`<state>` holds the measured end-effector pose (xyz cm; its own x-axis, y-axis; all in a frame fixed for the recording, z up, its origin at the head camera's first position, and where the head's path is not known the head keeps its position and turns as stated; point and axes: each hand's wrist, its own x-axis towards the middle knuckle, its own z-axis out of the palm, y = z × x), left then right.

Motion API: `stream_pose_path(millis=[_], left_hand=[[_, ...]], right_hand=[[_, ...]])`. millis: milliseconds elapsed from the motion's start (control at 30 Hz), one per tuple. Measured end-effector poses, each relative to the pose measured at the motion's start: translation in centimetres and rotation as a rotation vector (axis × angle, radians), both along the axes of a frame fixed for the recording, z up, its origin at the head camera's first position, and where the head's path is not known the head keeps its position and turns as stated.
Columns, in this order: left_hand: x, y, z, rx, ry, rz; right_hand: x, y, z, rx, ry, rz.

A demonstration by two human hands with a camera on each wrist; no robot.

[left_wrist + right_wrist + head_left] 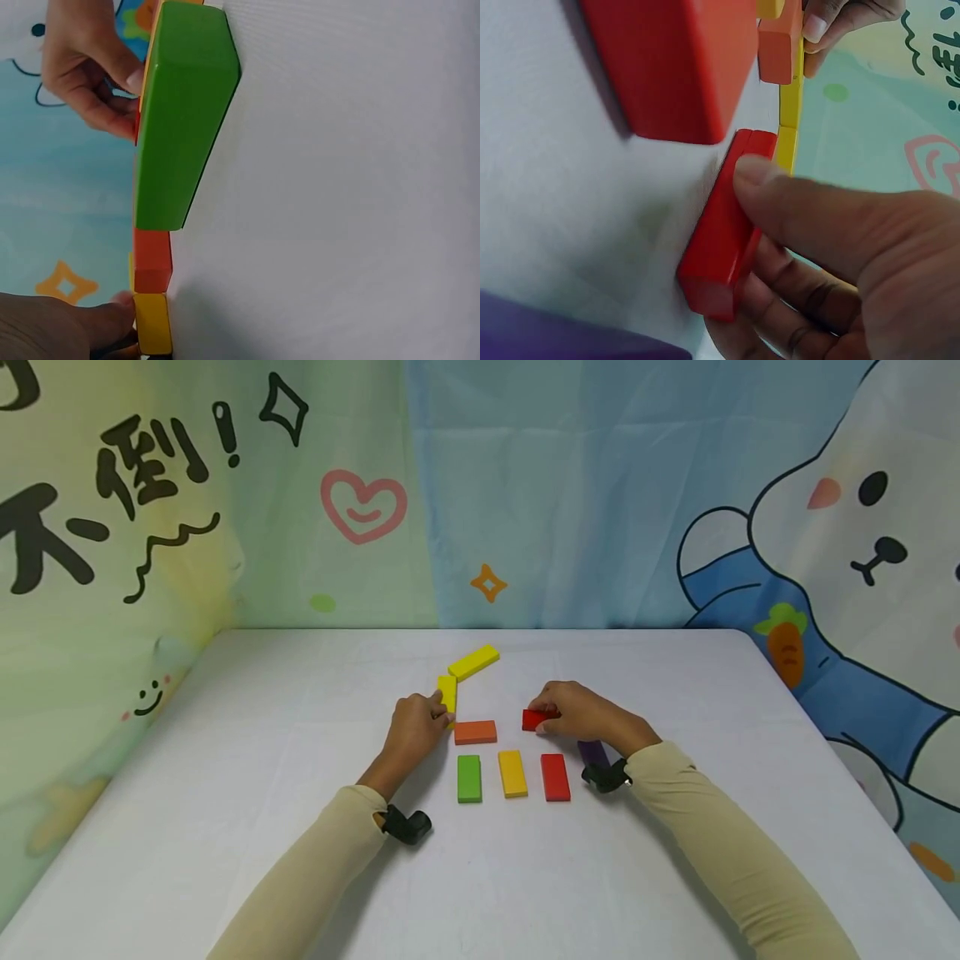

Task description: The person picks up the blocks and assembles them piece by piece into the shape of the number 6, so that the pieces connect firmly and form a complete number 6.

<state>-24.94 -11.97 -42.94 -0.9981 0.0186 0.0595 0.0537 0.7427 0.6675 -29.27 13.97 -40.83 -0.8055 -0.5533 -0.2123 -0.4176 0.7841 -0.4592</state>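
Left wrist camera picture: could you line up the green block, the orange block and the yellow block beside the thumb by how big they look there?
Largest to smallest:
1. Green block, clearly; it appears nearest the camera.
2. Orange block and yellow block: their visible parts look too alike to rank.

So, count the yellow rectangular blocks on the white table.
3. One yellow rectangular block is at the left hand's fingers; another slants beyond it; the third, deeper yellow, is between the green rectangular block and a red one in the near row.
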Motion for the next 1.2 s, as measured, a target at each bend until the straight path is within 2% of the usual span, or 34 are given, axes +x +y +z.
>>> stream_pose_path(millis=[233,533,967,1200], left_hand=[[0.2,0.1,0.0,-0.004,-0.007,0.007],[0.3,0.1,0.1,-0.021,0.005,0.009],[0.2,0.2,0.1,-0.018,-0.017,0.014],[0.3,0.3,0.1,-0.025,-0.009,0.016]], right_hand=[[0.5,-0.1,-0.2,-0.063,-0.031,-0.028],[1.1,-0.8,-0.4,-0.175,-0.093,-0.024],[1.6,-1.9,-0.7,-0.126,-0.052,-0.090],[2.0,-2.5,-0.5,-0.127,-0.037,-0.065]])
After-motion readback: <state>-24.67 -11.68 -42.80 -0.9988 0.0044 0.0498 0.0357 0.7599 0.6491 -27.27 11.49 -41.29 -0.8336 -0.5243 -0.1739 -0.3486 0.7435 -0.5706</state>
